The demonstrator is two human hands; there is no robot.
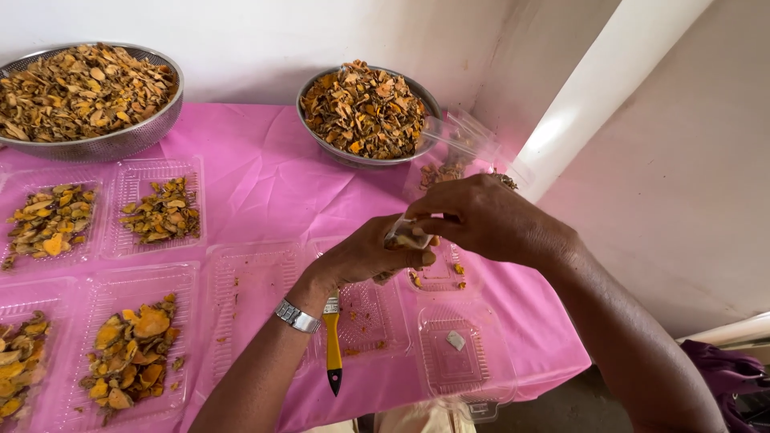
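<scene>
From the head camera, both hands meet above the pink-covered desk (265, 176). The left hand (365, 255), a metal watch (297, 316) on its wrist, and the right hand (489, 218) come together on a small clear sachet (407, 235). The right fingers (429, 223) are pinched shut on its top edge, while the left fingers (417, 258) curl closed under it, so the packet sits between the two sets of fingertips, touched by both. Its long axis cannot be told; the fingers hide most of it.

Just below the fingers lie open clear trays, one near the desk's edge holding a small white sachet (455, 340). A yellow-handled brush (333, 345) lies under the left wrist, its handle pointing back toward the person. Beyond the fingers stands a steel bowl (362, 111) heaped with dried orange-brown slices; a larger steel bowl (84, 92) sits well off past the left hand. Filled trays (132, 353) of the same slices lie out on that side.
</scene>
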